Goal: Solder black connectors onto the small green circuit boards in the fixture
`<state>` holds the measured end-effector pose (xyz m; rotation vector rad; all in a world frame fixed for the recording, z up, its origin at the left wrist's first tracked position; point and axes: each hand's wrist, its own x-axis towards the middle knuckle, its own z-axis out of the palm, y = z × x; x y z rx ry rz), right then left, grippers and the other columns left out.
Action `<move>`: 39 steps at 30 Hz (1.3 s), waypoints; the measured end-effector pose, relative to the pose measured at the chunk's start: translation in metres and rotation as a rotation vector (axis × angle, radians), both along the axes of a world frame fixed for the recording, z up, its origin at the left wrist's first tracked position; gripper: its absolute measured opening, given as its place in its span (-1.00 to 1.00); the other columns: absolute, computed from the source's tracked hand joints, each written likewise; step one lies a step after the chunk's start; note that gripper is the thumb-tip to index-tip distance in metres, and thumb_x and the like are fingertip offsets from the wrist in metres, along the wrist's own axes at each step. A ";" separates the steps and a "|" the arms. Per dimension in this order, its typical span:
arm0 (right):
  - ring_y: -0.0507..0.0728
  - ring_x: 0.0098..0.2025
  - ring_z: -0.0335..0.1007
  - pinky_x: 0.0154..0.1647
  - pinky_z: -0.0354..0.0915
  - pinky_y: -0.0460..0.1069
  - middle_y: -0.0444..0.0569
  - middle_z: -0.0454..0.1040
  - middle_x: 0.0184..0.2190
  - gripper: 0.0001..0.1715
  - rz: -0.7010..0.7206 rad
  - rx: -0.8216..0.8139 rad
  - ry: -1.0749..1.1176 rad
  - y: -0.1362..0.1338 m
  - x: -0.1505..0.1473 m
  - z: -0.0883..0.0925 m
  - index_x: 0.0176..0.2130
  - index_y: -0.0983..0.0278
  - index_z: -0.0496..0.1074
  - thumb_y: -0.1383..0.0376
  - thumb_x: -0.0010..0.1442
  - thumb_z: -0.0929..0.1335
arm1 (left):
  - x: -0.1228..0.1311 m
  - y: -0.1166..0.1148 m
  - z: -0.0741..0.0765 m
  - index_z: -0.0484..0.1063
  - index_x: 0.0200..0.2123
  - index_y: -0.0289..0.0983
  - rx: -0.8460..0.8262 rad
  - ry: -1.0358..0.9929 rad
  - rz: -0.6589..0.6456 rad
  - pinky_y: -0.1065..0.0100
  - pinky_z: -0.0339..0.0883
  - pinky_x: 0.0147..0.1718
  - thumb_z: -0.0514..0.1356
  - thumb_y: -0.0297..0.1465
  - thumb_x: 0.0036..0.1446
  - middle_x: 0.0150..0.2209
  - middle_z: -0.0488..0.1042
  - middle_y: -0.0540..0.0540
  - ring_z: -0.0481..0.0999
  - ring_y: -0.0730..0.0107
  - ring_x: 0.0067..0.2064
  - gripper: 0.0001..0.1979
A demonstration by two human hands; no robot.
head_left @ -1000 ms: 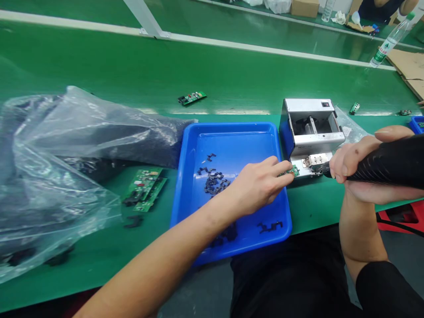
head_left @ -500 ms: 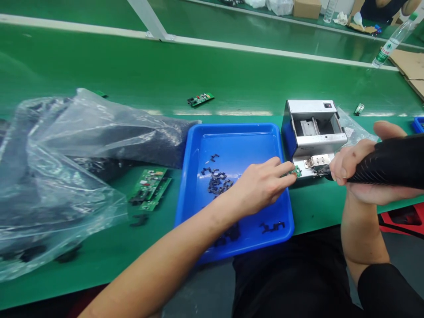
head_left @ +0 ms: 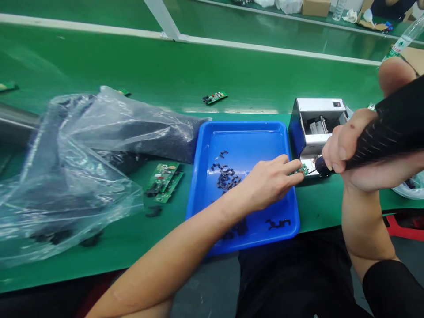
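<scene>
My left hand [head_left: 273,183] is closed on a small green circuit board [head_left: 302,169], most of it hidden by the fingers. My right hand [head_left: 351,150] grips a black electric screwdriver [head_left: 394,121], tilted with its tip pointing left. The thin bit ends at the board's right edge; whether it touches a screw is too small to see. Just behind the board stands a silver and blue screw feeder [head_left: 319,138], its front partly covered by my right hand. Beneath my left forearm lies a blue tray [head_left: 294,223] with several black plastic clips [head_left: 228,179] in it.
Left of the tray, clear plastic bags [head_left: 99,141] of dark parts spread over the green table. Stacked circuit boards [head_left: 164,179] and a loose black clip [head_left: 154,211] lie beside them. Another board [head_left: 215,97] rests farther back. A water bottle [head_left: 402,42] is at the back right.
The screwdriver has moved off the feeder's front, and its bit is now at the board's edge. My left hand still holds the board. The whole view has shifted slightly left.
</scene>
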<state>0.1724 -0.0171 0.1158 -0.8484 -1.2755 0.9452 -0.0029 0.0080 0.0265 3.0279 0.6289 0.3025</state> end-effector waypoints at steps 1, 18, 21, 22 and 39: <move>0.06 -0.76 0.12 -0.69 0.19 -0.01 -0.18 0.29 -0.72 0.05 -0.006 0.009 0.009 0.001 -0.004 -0.001 -0.05 0.14 0.53 -0.57 0.03 0.12 | 0.000 0.000 0.000 0.51 -0.06 -0.20 0.000 0.004 0.000 0.42 0.21 -0.51 0.08 -0.51 0.38 0.03 0.51 -0.10 0.38 0.28 -0.17 -0.77; -0.01 -0.74 0.21 -0.72 0.18 -0.08 -0.21 0.45 -0.64 -0.37 0.195 0.104 0.252 0.001 -0.004 -0.009 -0.20 0.17 0.56 -0.29 0.09 0.45 | 0.000 -0.001 -0.001 0.50 -0.07 -0.20 -0.020 0.027 0.016 0.37 0.18 -0.49 0.09 -0.48 0.39 -0.06 0.49 -0.10 0.36 0.26 -0.17 -0.80; -0.05 -0.73 0.21 -0.71 0.16 -0.12 -0.24 0.44 -0.61 -0.28 0.252 0.143 0.217 0.001 -0.003 -0.014 -0.14 0.12 0.56 -0.38 0.12 0.34 | 0.000 -0.001 -0.003 0.50 -0.04 -0.18 -0.013 0.035 0.016 0.34 0.18 -0.50 0.09 -0.46 0.39 -0.07 0.49 -0.09 0.37 0.25 -0.17 -0.79; -0.07 -0.73 0.21 -0.70 0.15 -0.14 -0.26 0.42 -0.61 -0.24 0.255 0.149 0.203 0.001 -0.002 -0.016 -0.12 0.11 0.55 -0.42 0.12 0.29 | 0.000 -0.001 -0.004 0.50 -0.04 -0.18 -0.012 0.032 0.015 0.33 0.19 -0.50 0.09 -0.46 0.39 -0.06 0.49 -0.09 0.37 0.25 -0.17 -0.80; 0.08 -0.61 0.34 -0.57 0.34 0.00 -0.13 0.50 -0.57 -0.19 -0.149 0.124 0.194 -0.042 0.049 -0.054 0.11 0.11 0.55 -0.36 0.17 0.31 | -0.011 0.035 -0.020 0.53 -0.05 -0.25 -0.402 -0.487 0.357 0.33 0.47 -0.05 0.12 -0.45 0.40 -0.11 0.65 -0.07 0.63 0.34 -0.10 -0.81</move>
